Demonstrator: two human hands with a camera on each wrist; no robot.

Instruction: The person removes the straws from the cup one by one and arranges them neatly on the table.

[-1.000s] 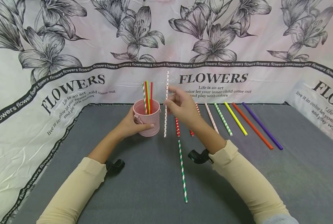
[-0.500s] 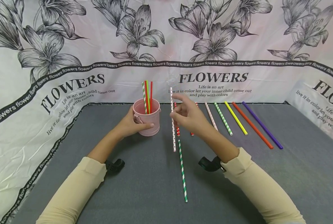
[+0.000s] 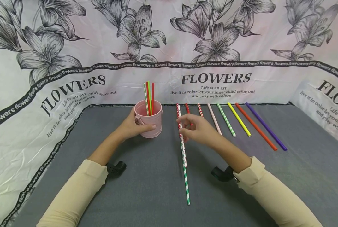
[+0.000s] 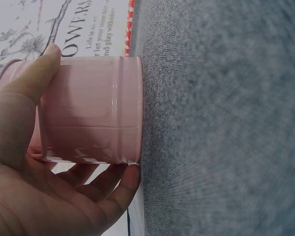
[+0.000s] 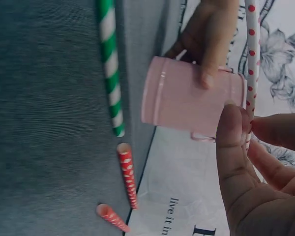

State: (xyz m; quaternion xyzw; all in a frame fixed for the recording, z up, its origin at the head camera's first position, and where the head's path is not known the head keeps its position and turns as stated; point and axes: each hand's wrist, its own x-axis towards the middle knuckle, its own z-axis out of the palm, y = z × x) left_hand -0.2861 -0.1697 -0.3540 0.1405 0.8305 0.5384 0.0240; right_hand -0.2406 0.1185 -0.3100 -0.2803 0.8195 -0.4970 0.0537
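Observation:
In the head view my left hand (image 3: 136, 126) grips a small pink bucket (image 3: 155, 127) from its left side, thumb across the front. Several straws (image 3: 149, 97) stand inside it, among them red, lime green and green-striped ones. My right hand (image 3: 198, 129) is to the right of the bucket, pinching a white straw with red dots (image 5: 251, 54) between thumb and fingertips. That straw overlaps a red dotted straw (image 3: 177, 110) and the top of a green-and-white striped straw (image 3: 187, 189) lying on the table. In the left wrist view, fingers wrap beneath the bucket.
A row of straws lies along the back of the grey table (image 3: 146, 189): red patterned, pale pink (image 3: 215, 119), green-striped (image 3: 226, 120), yellow (image 3: 239, 119), orange (image 3: 257, 127) and purple (image 3: 266, 127). Behind hangs a white cloth (image 3: 146, 82) printed with flowers.
My right hand has moved right and toward me, lowering the red-dotted white straw away from the bucket. My left hand and the bucket have stayed in place.

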